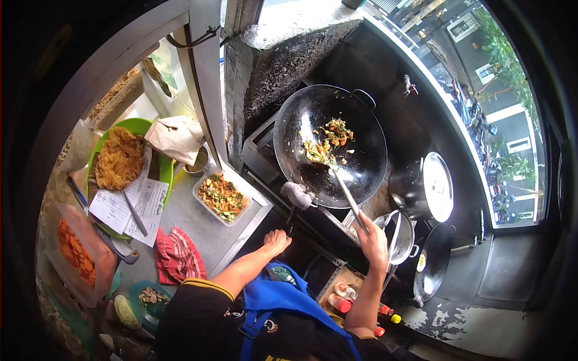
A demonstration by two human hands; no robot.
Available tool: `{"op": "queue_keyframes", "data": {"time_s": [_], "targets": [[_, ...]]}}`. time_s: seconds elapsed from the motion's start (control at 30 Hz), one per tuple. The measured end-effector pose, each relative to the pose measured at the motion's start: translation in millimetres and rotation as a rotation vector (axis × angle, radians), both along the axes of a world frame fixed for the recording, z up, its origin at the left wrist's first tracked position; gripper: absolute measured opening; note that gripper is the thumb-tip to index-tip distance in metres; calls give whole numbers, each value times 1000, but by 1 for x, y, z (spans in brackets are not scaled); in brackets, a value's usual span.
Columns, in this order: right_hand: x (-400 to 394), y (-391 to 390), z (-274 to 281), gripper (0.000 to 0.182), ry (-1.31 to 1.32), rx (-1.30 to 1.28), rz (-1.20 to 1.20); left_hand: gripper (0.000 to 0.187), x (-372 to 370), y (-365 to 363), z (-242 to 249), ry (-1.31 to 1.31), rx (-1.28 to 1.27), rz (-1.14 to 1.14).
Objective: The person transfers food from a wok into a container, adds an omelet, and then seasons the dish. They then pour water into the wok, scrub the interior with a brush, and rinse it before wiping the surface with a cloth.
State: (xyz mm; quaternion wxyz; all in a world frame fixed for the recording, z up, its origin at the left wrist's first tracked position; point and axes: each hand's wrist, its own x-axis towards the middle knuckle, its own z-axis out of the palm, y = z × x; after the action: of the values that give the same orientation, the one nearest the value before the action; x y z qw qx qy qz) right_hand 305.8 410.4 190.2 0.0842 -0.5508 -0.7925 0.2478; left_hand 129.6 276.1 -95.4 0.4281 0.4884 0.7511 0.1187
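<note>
My right hand (373,240) grips the handle of a metal wok spatula (346,192). The spatula's blade touches chopped, stir-fried food (328,141) in a large black wok (367,162) on the stove. A cloth-wrapped handle (298,195) sticks out from the wok's near side. Just below that wrap, my left hand (277,242) is closed at a dark rod by the stove's front; what its fingers hold is not clear. To the left, a clear plastic tub (221,200) of similar mixed food stands on the metal counter (180,198).
A green basin (138,125) carries a fried omelette (119,157) and paper slips (129,207). A red striped cloth (179,256) lies on the counter. At right are a lidded pot (438,186), a strainer (402,240) and a smaller wok (435,265). Red-capped bottles (343,301) stand below.
</note>
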Motion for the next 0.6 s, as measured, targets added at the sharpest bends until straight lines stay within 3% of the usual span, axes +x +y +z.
{"op": "queue_keyframes", "data": {"time_s": [0.13, 0.23, 0.3, 0.37, 0.43, 0.47, 0.53, 0.6], "targets": [[-51, 52, -65, 52, -78, 109, -63, 57, -1, 1, 3, -23, -17, 46], [-43, 54, -75, 56, 66, 134, 175, 59, -18, -2, 37, -124, -2, 115], [-23, 47, -55, 54, 70, 14, 65, 59, -31, 0, 66, -682, 62, 382], [-15, 53, -50, 50, 2, 175, 129, 59, -36, 11, 114, -817, 273, 654], [-40, 60, -59, 51, -133, 276, 2, 64, -36, 40, 140, -947, 357, 966], [-57, 64, -61, 49, -134, 199, -58, 66, -42, 55, 146, -1026, 270, 992], [-47, 73, -90, 50, 104, 189, 35, 69, -51, 80, 146, -1102, 182, 1008], [-29, 65, -89, 50, 111, 157, 40, 59, -52, 101, 133, -1062, 64, 831]]}}
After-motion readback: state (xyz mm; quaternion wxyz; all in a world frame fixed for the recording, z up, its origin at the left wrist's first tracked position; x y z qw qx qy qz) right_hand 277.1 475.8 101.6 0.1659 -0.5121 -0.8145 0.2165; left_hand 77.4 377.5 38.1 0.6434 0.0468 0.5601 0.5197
